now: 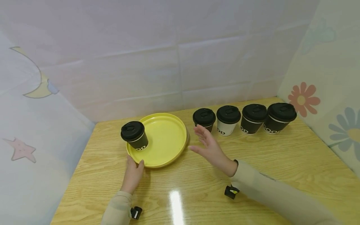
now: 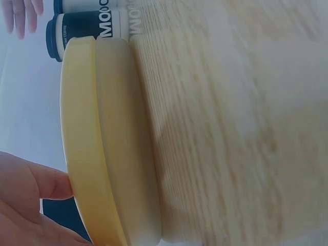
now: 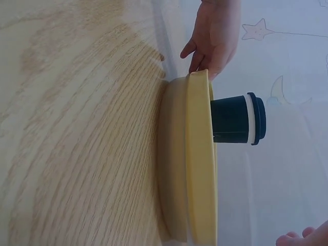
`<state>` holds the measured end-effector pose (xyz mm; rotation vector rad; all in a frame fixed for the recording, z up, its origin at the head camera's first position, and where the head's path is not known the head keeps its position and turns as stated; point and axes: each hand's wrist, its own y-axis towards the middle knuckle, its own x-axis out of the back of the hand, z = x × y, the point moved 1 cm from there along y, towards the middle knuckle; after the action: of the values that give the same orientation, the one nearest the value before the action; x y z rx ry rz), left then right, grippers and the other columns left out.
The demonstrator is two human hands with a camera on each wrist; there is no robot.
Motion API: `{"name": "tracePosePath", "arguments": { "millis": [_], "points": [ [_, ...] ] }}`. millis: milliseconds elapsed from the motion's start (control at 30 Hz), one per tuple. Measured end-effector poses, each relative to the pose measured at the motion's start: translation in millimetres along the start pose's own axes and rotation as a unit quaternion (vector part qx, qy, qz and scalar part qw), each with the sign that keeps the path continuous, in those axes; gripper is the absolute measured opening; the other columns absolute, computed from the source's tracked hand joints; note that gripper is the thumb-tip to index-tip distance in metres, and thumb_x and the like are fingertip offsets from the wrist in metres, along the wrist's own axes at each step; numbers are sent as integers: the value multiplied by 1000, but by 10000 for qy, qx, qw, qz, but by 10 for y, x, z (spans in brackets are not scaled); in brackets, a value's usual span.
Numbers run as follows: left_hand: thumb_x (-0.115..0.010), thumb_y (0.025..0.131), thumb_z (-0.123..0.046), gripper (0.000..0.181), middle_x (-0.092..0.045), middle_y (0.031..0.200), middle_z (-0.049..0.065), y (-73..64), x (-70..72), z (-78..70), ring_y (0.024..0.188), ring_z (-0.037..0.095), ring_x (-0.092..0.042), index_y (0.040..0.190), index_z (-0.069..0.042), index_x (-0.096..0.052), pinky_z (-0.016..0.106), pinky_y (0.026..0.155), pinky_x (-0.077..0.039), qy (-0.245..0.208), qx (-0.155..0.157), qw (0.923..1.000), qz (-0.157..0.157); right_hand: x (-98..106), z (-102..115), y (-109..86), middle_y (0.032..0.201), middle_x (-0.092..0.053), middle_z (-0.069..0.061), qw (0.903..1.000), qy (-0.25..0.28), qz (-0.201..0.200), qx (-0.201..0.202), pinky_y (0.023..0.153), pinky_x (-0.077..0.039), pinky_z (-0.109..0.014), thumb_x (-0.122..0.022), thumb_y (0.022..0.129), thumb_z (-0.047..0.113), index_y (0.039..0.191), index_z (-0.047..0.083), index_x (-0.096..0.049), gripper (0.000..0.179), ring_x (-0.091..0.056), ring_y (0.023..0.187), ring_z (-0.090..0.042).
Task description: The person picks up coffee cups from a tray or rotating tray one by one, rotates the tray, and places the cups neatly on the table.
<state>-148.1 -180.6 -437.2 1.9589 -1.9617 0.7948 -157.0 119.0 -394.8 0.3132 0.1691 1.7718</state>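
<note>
A round yellow tray (image 1: 168,137) with a raised rim sits over a paler round base (image 2: 128,154) on the table. Near the tray's left edge, a black paper cup (image 1: 139,142) with a black lid and a pale band stands upright on it. My left hand (image 1: 132,173) touches the near-left rim, its thumb and fingers spread along the edge. Between the tray and the row of cups, my right hand (image 1: 209,150) hovers with fingers extended and holds nothing. Closest to its fingertips is a lidded black cup (image 1: 208,127), partly hidden behind them.
Right of that cup stand a white cup (image 1: 225,127), a black cup (image 1: 248,126) and a larger black cup (image 1: 274,125), all lidded. The wooden table (image 1: 197,193) ends at a cloth backdrop (image 1: 126,75) behind and at both sides.
</note>
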Motion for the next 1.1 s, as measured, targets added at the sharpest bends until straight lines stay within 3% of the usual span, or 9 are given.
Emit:
{"name": "tracePosePath", "arguments": {
  "millis": [200, 300, 433, 700, 1100],
  "points": [
    [-42, 102, -14, 79, 10, 152, 39, -1, -12, 0, 142, 48, 3, 145, 14, 18, 56, 115, -6, -40, -168, 9998, -109, -43, -12, 41, 151, -29, -27, 10000, -7, -11, -40, 112, -25, -55, -69, 88, 0, 149, -9, -21, 78, -29, 138, -42],
    [-41, 102, -16, 78, 11, 151, 39, -5, -9, 9, 142, 48, 5, 144, 15, 18, 57, 115, -5, 6, -74, 10000, -62, -57, -11, 59, 151, -28, -27, 10000, 19, 17, -69, 112, -24, -56, -69, 88, 1, 149, -9, -20, 79, -27, 139, -44],
    [-38, 104, -18, 77, 15, 151, 37, -11, 3, 1, 141, 48, 8, 143, 15, 19, 57, 115, -4, 64, 86, 9999, 89, -68, -20, 82, 153, -25, -26, 9999, -60, 69, -122, 112, -23, -56, -70, 89, 6, 150, -8, -17, 82, -25, 140, -42],
    [-38, 104, -17, 76, 15, 151, 38, 7, -6, 15, 141, 48, 8, 143, 17, 18, 57, 114, -4, 116, 100, 9998, 96, -85, -54, 109, 157, -19, -22, 9994, -179, 279, -115, 114, -19, -56, -71, 90, 26, 153, -4, -13, 91, -20, 144, -37],
    [-38, 104, -18, 76, 15, 152, 37, -8, -4, -5, 142, 47, 8, 143, 16, 17, 56, 115, -4, 118, 120, 9998, 62, -162, -104, 210, 159, -15, -20, 9989, -170, 356, -241, 115, -17, -54, -72, 88, 10, 153, -4, -13, 89, -16, 145, -34]
  ]
}}
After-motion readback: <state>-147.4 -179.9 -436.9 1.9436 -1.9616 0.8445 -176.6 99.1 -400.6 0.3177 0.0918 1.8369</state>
